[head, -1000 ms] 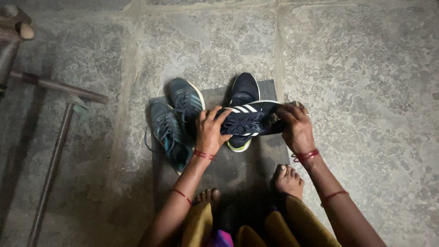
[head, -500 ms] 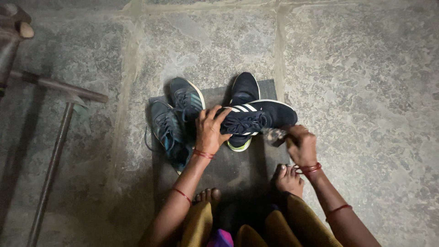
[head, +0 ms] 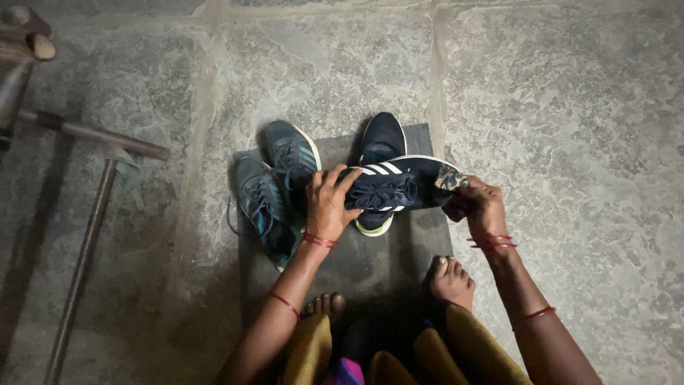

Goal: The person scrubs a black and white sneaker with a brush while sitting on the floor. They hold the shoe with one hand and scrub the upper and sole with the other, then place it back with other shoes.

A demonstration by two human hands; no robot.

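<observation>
Navy sneaker w/ white stripes [head: 399,187] is held sideways just above the dark mat [head: 356,264], over its mate [head: 381,139]. Left hand [head: 328,203] is clamped round the heel/collar end; right hand [head: 481,207] is closed on a small brush or cloth [head: 450,178], pressed to the toe. Teal pair [head: 278,185] lies beside, on the left. Best bet, imo: keep the left grip firm, use short strokes along the sole edge.
</observation>
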